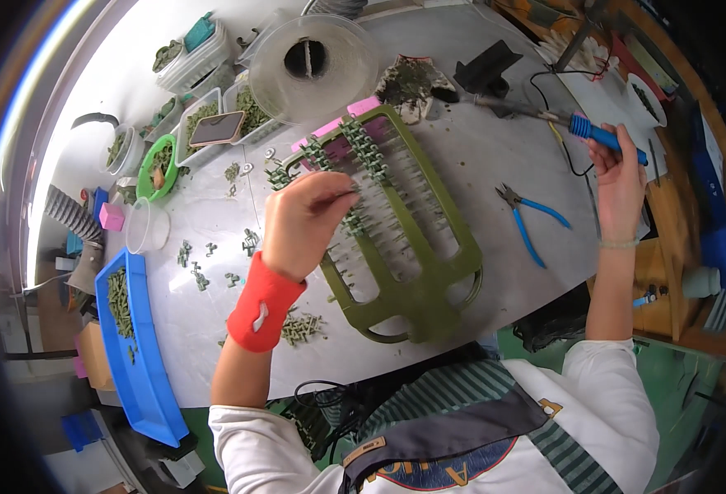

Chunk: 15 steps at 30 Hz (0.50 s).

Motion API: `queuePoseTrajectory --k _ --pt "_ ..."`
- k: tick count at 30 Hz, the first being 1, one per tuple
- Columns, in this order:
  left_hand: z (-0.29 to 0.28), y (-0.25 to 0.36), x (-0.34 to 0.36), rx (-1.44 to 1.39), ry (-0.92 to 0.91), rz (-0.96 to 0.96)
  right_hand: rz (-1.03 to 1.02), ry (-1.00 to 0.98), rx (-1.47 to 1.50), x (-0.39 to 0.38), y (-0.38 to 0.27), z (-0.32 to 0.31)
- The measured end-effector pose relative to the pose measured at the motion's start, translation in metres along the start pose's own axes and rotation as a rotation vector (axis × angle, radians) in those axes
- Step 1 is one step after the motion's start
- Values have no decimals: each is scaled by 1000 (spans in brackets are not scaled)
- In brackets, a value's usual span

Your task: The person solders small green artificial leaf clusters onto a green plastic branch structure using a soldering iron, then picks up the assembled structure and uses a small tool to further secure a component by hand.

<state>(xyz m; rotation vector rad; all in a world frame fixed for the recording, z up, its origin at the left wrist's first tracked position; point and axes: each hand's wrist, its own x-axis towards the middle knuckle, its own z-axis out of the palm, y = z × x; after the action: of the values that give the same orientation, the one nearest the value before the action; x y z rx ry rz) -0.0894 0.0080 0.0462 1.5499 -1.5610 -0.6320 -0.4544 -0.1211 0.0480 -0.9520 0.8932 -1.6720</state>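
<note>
My right hand (618, 177) is raised at the right, its fingers closed around the blue handle of a soldering iron (606, 137). The iron's metal shaft points left toward a black stand (488, 70). Over the left side of an olive-green slotted frame (412, 290) is my left hand (309, 218), its thumb and fingertips pinched together. What they hold, if anything, is too small to make out. Small dark green pieces (364, 150) line the frame's upper bars, and thin pale spikes stick out between the bars. Pink blocks (363, 105) lie at the frame's far end.
Blue-handled cutters (536, 218) lie right of the frame. Loose green pieces (200, 278) and a pile of green bits (301, 328) are scattered at left. A blue tray (144, 383), a green bowl (150, 188), a phone (217, 128) on tubs and a clear round container (342, 70) stand around.
</note>
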Motion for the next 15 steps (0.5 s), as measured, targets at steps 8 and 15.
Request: queuePoseTrajectory --k 8,15 --pt "39 -10 17 446 125 316 102 -137 -113 -55 0 -9" --pt "45 -9 20 549 135 349 137 -197 -157 -64 17 7"
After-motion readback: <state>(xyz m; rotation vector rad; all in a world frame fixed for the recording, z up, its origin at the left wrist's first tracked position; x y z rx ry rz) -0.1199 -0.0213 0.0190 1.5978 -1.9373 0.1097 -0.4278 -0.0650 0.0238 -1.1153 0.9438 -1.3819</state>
